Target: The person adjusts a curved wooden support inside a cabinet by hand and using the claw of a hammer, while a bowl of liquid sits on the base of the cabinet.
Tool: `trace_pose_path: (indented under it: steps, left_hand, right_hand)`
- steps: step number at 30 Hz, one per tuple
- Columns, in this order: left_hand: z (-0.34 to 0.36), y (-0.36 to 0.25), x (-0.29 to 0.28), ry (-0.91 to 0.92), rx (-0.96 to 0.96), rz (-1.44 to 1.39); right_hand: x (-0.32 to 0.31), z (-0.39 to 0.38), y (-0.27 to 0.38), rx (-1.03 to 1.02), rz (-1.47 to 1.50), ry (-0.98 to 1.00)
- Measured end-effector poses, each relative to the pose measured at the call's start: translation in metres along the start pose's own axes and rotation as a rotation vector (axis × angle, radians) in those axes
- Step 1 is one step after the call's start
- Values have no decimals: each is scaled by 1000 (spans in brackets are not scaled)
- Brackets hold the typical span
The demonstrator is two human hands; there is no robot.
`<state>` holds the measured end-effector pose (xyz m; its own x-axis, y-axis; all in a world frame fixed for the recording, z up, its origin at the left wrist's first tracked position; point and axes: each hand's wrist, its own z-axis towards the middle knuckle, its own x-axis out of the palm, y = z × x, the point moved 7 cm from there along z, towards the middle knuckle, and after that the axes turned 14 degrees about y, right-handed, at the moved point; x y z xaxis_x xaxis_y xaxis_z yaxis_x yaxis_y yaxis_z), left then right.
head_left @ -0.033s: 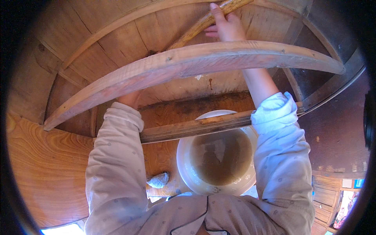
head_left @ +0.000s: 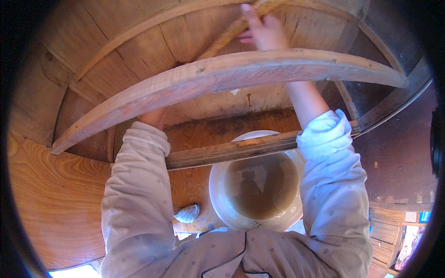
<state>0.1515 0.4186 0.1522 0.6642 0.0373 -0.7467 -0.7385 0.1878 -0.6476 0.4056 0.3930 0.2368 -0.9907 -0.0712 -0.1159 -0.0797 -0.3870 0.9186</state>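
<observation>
Filling most of the view, a big round wooden tub (head_left: 92, 69) of plank staves stands before the person, with a curved wooden rim (head_left: 222, 76) arching across it from lower left to upper right. Below it a straight wooden bar (head_left: 232, 150) crosses over a white basin (head_left: 218, 194) of murky brown water, near the person's chest. The right hand (head_left: 264, 30) reaches deep into the tub, fingers curled around a slim wooden slat (head_left: 227, 34) slanting along the wall. The left hand (head_left: 155, 116) lies mostly hidden behind the rim, so its grip cannot be told. A small grey cloth (head_left: 187, 213) lies just left of the basin.
</observation>
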Motion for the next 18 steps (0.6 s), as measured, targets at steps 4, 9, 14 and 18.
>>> trace_pose_path:
  steps: [4,9,14,18]
  left_hand:
    - [-1,2,-4,-28,12,9]
    - [-4,4,-6,-46,9,-7]
    - [1,0,0,-61,19,-16]
    - [-3,1,1,-93,4,-13]
  right_hand:
    - [21,12,37,-122,-540,-159]
    - [0,0,4,19,22,-73]
    - [-14,-1,-2,92,74,-89]
    - [-15,-8,-2,134,155,-125]
